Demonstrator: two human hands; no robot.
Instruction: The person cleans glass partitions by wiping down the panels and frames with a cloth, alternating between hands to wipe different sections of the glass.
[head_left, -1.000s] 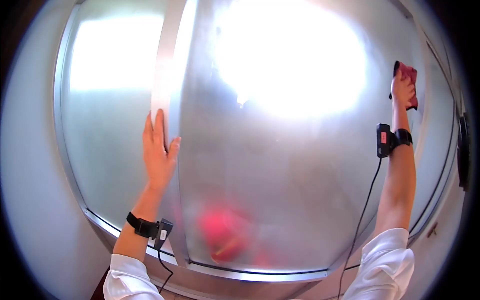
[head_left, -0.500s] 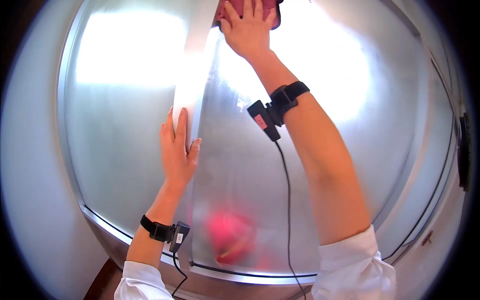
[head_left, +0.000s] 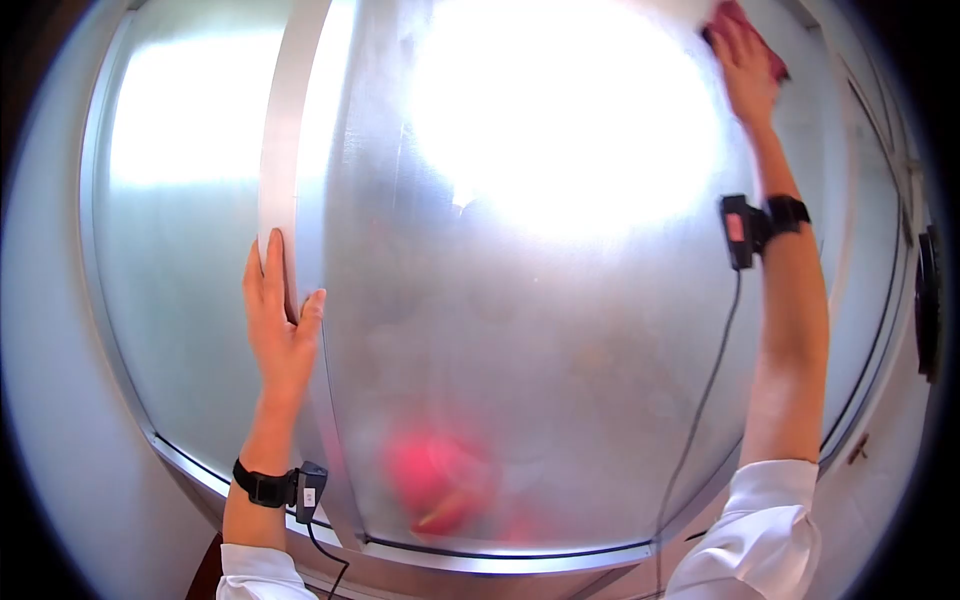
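Note:
My right hand (head_left: 750, 88) presses a dark red cloth (head_left: 741, 15) against the upper right of a large frosted glass pane (head_left: 560, 350). Its fingers lie stretched over the cloth. My left hand (head_left: 280, 335) rests on the upright metal frame bar (head_left: 283, 130) between two panes, fingers extended and thumb spread to the right. It holds nothing. Each wrist wears a black strap with a small cabled box.
A blurred pink-red shape (head_left: 440, 475) shows low behind the glass. Left of the bar is another frosted pane (head_left: 190, 280). A metal bottom rail (head_left: 510, 562) edges the glass, and a black object (head_left: 928, 305) is on the right. Cables hang from both wrist boxes.
My right hand has swept the cloth to the right across the upper glass. The view has shifted right, while my left hand stays on the bar.

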